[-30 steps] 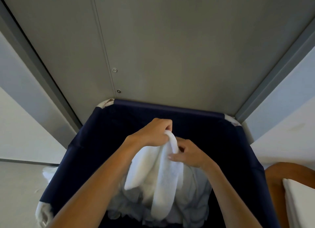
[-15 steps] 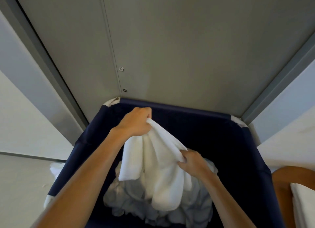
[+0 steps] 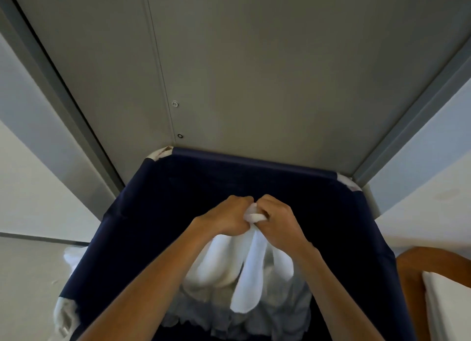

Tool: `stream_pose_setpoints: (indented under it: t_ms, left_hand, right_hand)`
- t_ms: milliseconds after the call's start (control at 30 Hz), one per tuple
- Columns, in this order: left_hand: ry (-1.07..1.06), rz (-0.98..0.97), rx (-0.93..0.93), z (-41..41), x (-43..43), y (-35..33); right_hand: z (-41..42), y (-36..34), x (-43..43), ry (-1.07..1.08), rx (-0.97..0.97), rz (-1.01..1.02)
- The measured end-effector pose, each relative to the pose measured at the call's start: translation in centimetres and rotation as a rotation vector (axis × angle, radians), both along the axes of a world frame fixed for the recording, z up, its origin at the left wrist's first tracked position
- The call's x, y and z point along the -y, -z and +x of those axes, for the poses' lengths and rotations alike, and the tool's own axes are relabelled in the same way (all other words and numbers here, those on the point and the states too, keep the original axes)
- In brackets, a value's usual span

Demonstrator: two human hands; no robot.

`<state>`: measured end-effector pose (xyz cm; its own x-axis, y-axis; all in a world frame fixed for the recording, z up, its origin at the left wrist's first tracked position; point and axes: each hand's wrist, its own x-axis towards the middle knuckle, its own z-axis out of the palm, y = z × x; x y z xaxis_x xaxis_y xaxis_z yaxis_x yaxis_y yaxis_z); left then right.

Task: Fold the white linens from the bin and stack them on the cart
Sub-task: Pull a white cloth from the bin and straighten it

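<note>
A white towel [image 3: 244, 277] hangs in bunched folds above the navy fabric bin [image 3: 142, 221]. My left hand [image 3: 226, 217] and my right hand [image 3: 277, 218] grip its top edge side by side, knuckles almost touching, over the middle of the bin. Below the towel lies a heap of crumpled white linens [image 3: 229, 320] in the bin's bottom. At the lower right a stack of folded white linen [image 3: 448, 307] rests on a brown wooden surface [image 3: 413, 266].
A grey metal panel [image 3: 254, 73] with two small fasteners rises straight behind the bin, framed by grey posts. White walls stand left and right. A white cloth [image 3: 71, 258] pokes out beside the bin's left wall.
My right hand has come up from the towel's lower edge to meet my left hand at the top. The towel now hangs gathered from both hands together.
</note>
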<state>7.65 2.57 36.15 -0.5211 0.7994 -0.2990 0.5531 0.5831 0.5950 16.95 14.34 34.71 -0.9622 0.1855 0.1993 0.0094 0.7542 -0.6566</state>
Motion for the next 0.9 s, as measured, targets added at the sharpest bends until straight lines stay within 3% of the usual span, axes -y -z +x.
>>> stream_pose_setpoints:
  t_ms: [100, 267, 333, 467, 533, 667, 900]
  left_hand:
    - [-0.016, 0.023, -0.071, -0.7, 0.2, 0.4]
    - [-0.074, 0.057, -0.168, -1.2, 0.1, 0.7]
    - [-0.092, 0.055, -0.197, -1.1, 0.0, 0.5]
    - [-0.119, 0.056, -0.207, -1.6, 0.2, 0.2]
    - [-0.142, 0.069, -0.163, -1.9, 0.7, 0.2]
    - [-0.138, 0.089, -0.078, -2.2, 1.4, 0.0]
    - [0.021, 0.006, -0.009, -1.4, 1.6, -1.1]
  right_hand:
    - [0.4, 0.5, -0.5, 0.059, 0.016, -0.008]
    - [1.4, 1.7, -0.9, 0.074, -0.115, 0.224]
    - [1.6, 1.8, -0.8, 0.092, -0.127, 0.207]
    - [1.6, 1.5, -0.4, 0.131, 0.103, -0.187]
    - [1.9, 1.9, -0.9, 0.088, 0.271, -0.269]
    - [2.5, 4.3, -2.4, 0.015, 0.482, -0.099]
    - [1.6, 3.9, -3.2, -0.097, 0.427, 0.034]
